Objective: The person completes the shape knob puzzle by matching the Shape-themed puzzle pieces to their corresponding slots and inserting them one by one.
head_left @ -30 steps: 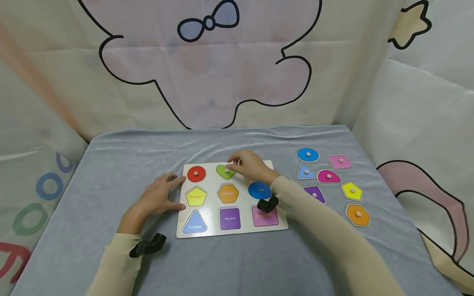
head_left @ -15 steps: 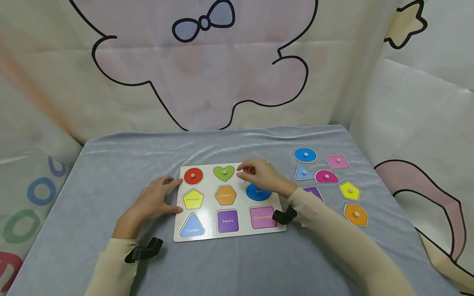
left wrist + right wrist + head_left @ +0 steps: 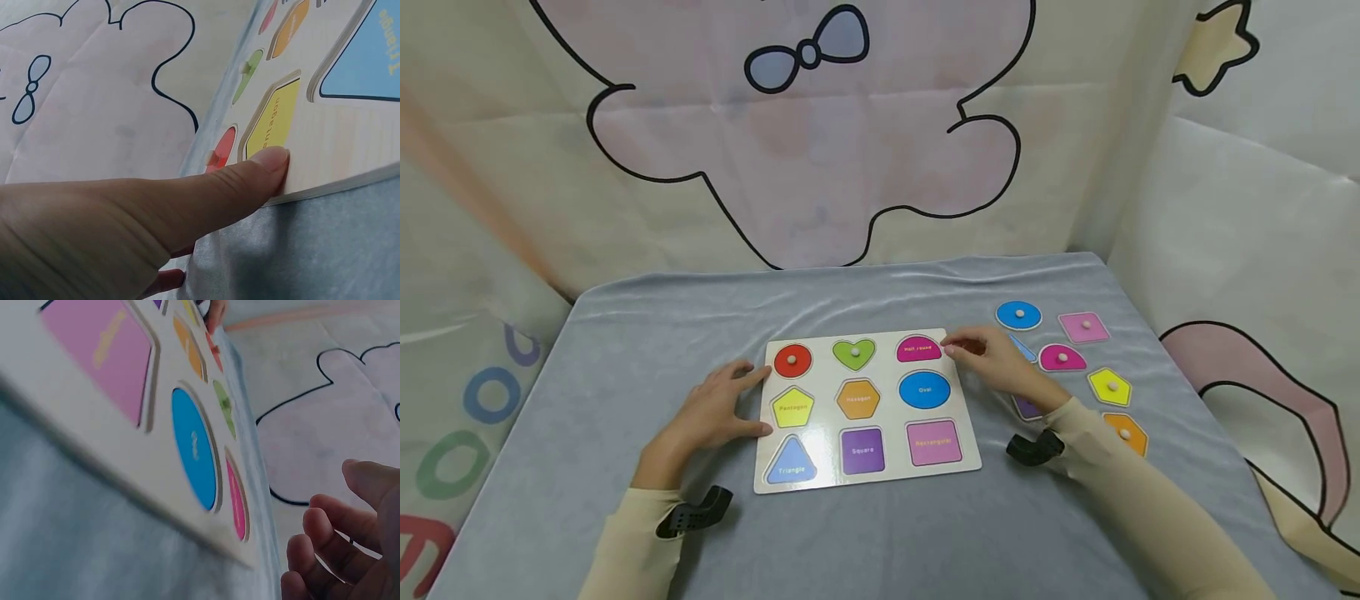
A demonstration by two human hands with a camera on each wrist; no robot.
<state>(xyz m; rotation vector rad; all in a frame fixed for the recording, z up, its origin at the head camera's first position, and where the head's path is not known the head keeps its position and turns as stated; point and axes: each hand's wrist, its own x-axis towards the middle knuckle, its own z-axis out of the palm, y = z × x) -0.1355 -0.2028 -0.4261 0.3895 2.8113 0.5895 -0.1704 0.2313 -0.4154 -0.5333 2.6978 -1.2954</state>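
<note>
A shape puzzle board (image 3: 829,450) lies on the cloth. A red circle piece (image 3: 792,361) and a green heart piece (image 3: 844,353), both with knobs, sit in its top row. My left hand (image 3: 711,408) is at the board's left edge; in the left wrist view its straight thumb (image 3: 250,178) rests on the rim beside the yellow pentagon slot (image 3: 275,119). With loosely bent fingers and nothing held, my right hand (image 3: 992,358) is just right of the board's top right corner, near the magenta half-round slot (image 3: 919,348).
Several loose knobbed pieces lie to the right: a blue oval (image 3: 1018,315), pink rectangle (image 3: 1083,327), magenta half-round (image 3: 1062,357), yellow pentagon (image 3: 1109,387) and orange hexagon (image 3: 1125,433). My right hand and wrist partly cover a blue triangle (image 3: 1023,348) and a purple square (image 3: 1027,407).
My right hand has let go of the green heart piece's knob and moved right, off the board towards the loose pieces. My left hand has stayed at the board's left edge.
</note>
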